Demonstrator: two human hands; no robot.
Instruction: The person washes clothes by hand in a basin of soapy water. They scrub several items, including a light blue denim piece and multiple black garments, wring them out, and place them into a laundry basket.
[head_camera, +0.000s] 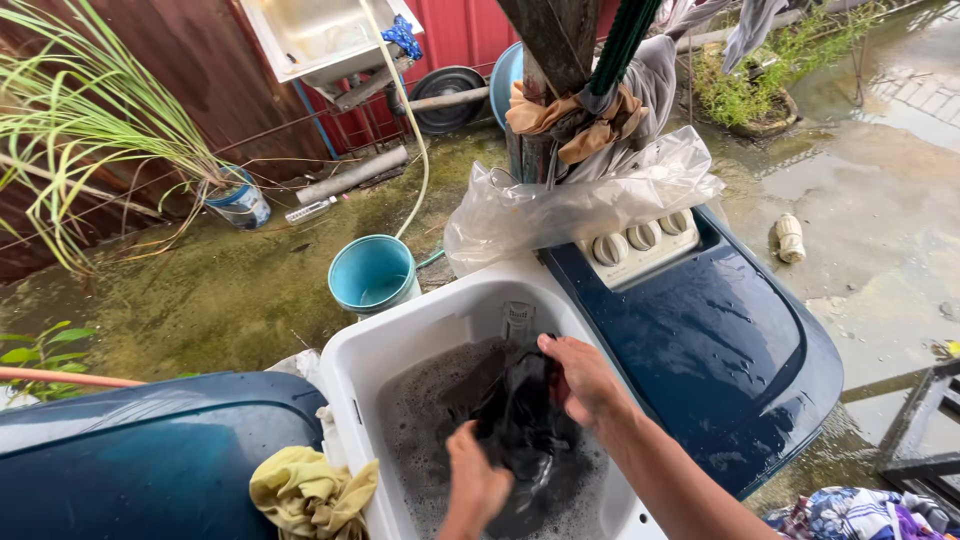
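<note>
Wet concrete ground (880, 200), mossy green towards the left, spreads round everything I work at. Red corrugated wall (460, 30) closes the far side, with a tall grassy plant (90, 130) before it at left.

Washing machine, white tub (400, 350) open, flanked by two dark blue lids: one (720, 350) raised to the right of the tub, one (140, 460) lying low to the left. Tub holds grey, soapy water.

Control panel (640, 245), cream, with round knobs, sits at the far edge of the right lid, partly under a clear plastic sheet (560, 205).

Post (550, 60) behind the machine, tied round with tan cloth.

Teal bucket (372, 272) stands on the ground just beyond the tub's far corner.

Dark garment (520, 420), black and soaked, is in the tub at the water's surface, between both my hands.

Yellow cloth (310, 490), crumpled, hangs over the tub's near left rim.

Patterned fabric (860, 512), blue and white, lies at the lower right edge.

Right hand (585, 385), fingers closed, grips the upper end of the dark garment.

Left hand (475, 485), closed, clutches the lower end of it, just above the suds.

Small cream bottle (790, 238) lies on the ground, well apart, to the right.
</note>
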